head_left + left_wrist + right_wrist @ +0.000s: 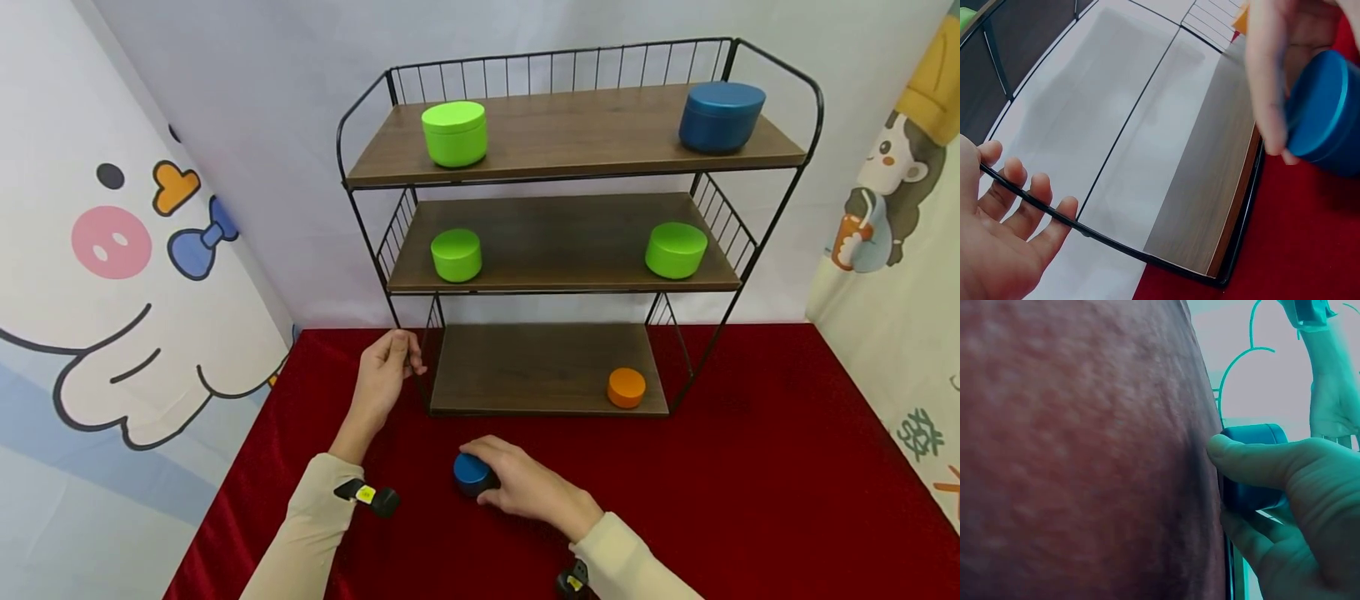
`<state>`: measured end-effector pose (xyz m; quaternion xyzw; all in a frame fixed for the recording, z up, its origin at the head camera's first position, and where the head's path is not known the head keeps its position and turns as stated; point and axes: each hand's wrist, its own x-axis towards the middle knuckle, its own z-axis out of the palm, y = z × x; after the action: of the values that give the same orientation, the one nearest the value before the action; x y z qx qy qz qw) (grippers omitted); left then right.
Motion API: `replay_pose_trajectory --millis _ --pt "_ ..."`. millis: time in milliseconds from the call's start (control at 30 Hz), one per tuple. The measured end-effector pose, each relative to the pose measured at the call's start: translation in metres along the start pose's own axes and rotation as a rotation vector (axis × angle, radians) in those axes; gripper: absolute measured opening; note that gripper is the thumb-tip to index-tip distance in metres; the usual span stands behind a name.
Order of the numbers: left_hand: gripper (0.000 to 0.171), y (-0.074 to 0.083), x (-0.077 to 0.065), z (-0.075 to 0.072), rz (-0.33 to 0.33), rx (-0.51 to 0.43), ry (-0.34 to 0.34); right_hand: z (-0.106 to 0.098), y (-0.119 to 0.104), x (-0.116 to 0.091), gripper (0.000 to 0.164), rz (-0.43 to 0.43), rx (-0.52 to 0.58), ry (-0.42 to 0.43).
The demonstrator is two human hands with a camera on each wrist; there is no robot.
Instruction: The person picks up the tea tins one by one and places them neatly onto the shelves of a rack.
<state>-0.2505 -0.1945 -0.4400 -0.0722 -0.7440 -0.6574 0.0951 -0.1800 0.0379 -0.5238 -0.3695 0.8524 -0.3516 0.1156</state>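
Observation:
On the red cloth in front of the rack, my right hand [534, 486] grips a small round blue tin [471, 471] between thumb and fingers. The right wrist view shows the thumb on one side of this tin [1254, 469] and fingers on the other. My left hand [384, 373] is at the lower left side of a three-tier shelf rack [543, 367]. Its fingers curl round the rack's thin black metal rod [1113, 242] in the left wrist view; the thumb is hidden there.
A green tin [454, 135] and a large blue tin [722, 118] stand on the top shelf. Two green tins, left [456, 256] and right [676, 251], occupy the middle shelf. An orange tin [626, 388] sits at the bottom shelf's right. Red cloth [757, 467] covers the table.

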Motion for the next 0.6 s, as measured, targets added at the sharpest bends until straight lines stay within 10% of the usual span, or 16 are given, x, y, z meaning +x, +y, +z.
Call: replay_pose_trajectory --millis 600 --pt "0.045 0.002 0.000 0.000 0.002 0.005 -0.003 -0.026 0.006 0.022 0.065 -0.017 -0.023 0.077"
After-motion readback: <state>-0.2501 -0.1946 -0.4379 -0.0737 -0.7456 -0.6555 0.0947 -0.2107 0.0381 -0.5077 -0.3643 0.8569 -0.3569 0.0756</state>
